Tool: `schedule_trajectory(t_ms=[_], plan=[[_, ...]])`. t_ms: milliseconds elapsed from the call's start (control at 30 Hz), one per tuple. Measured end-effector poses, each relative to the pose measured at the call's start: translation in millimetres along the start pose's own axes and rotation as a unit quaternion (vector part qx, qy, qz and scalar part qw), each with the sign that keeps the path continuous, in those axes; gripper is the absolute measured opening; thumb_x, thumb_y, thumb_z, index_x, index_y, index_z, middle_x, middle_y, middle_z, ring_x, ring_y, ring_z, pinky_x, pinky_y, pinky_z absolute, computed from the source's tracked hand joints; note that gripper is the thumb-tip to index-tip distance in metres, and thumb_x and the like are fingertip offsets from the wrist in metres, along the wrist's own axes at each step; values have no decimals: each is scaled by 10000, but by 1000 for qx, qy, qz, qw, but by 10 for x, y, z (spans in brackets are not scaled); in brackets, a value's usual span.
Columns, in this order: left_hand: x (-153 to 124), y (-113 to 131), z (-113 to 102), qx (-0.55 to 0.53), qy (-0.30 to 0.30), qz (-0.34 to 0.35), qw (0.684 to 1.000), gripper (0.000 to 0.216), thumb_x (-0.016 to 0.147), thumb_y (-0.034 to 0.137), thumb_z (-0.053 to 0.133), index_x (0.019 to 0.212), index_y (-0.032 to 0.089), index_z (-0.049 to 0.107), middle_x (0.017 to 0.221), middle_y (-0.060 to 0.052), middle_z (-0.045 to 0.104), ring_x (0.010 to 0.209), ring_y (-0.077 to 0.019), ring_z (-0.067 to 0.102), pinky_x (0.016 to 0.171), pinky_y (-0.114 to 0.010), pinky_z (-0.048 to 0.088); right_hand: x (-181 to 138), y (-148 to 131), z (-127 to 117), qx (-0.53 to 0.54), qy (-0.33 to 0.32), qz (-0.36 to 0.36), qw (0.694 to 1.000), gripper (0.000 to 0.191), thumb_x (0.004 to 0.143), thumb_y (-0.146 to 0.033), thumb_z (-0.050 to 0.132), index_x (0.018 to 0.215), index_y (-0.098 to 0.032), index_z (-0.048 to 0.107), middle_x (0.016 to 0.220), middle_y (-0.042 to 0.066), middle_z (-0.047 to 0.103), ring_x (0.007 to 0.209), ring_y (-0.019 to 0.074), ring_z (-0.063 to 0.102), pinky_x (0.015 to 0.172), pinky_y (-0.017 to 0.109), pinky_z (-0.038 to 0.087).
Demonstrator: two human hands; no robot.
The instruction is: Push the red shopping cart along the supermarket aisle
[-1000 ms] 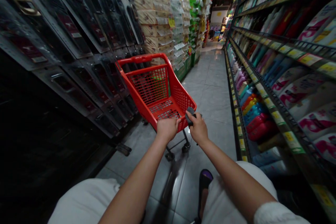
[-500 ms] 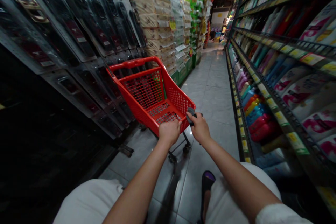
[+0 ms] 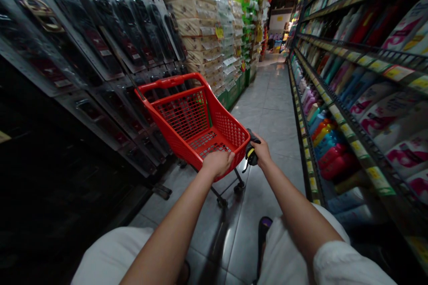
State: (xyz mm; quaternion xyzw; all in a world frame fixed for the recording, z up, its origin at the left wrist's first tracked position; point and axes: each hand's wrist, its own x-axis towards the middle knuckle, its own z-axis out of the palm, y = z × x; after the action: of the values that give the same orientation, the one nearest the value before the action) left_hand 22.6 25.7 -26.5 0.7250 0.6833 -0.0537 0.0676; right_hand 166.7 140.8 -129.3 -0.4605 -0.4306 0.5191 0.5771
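Note:
A small red plastic shopping cart (image 3: 197, 120) stands in the aisle just ahead of me, its basket empty and its handle on the far side. My left hand (image 3: 218, 162) is closed over the cart's near rim. My right hand (image 3: 262, 151) sits just off the cart's right corner, wrapped round a small dark object (image 3: 251, 153) with a bit of yellow on it and a cord hanging down.
Hanging packaged goods (image 3: 100, 40) line the left wall, with stacked tissue packs (image 3: 200, 22) further on. Shelves of bottles and refill pouches (image 3: 334, 98) run along the right. The grey tiled floor (image 3: 270, 107) stretches ahead between them. My foot (image 3: 265, 222) shows below.
The cart has swung a little to the left. My right hand has come off the cart's rim and moved right, taking the dark object with it.

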Motion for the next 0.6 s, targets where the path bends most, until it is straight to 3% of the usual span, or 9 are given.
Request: schedule_trajectory(t_ms=[133,267,500,600], plan=[[47,-63,7,-32,-34,5,999,686,955,559,63,1176,230,624,1162,-139,701,1085,-311,658,881,-429,508,-362,205,57,-108,64,-101,987,503,726,-201,532,1210,-175,668,1102,85,638,1089,219,570,1016,376,415],[79,-118,46,-43,-41,9,998,690,934,619,84,1132,250,633,1165,-119,702,1095,-315,651,884,-423,505,-624,372,97,-139,47,-115,982,533,763,-247,540,1288,-197,621,1005,64,615,979,191,587,956,342,452],[107,-141,95,-59,-30,17,998,684,924,639,100,1171,264,617,1210,-108,685,1113,-321,639,896,-436,499,-90,150,86,-53,41,-85,994,528,706,-158,469,1190,-179,678,1059,54,685,1064,201,583,999,362,431],[122,-131,80,-66,-45,-3,997,705,920,645,90,1180,263,622,1217,-115,683,1124,-331,634,905,-447,494,-156,139,163,-98,89,-83,988,556,730,-163,477,1263,-175,635,1103,83,627,1079,207,565,1030,375,405]])
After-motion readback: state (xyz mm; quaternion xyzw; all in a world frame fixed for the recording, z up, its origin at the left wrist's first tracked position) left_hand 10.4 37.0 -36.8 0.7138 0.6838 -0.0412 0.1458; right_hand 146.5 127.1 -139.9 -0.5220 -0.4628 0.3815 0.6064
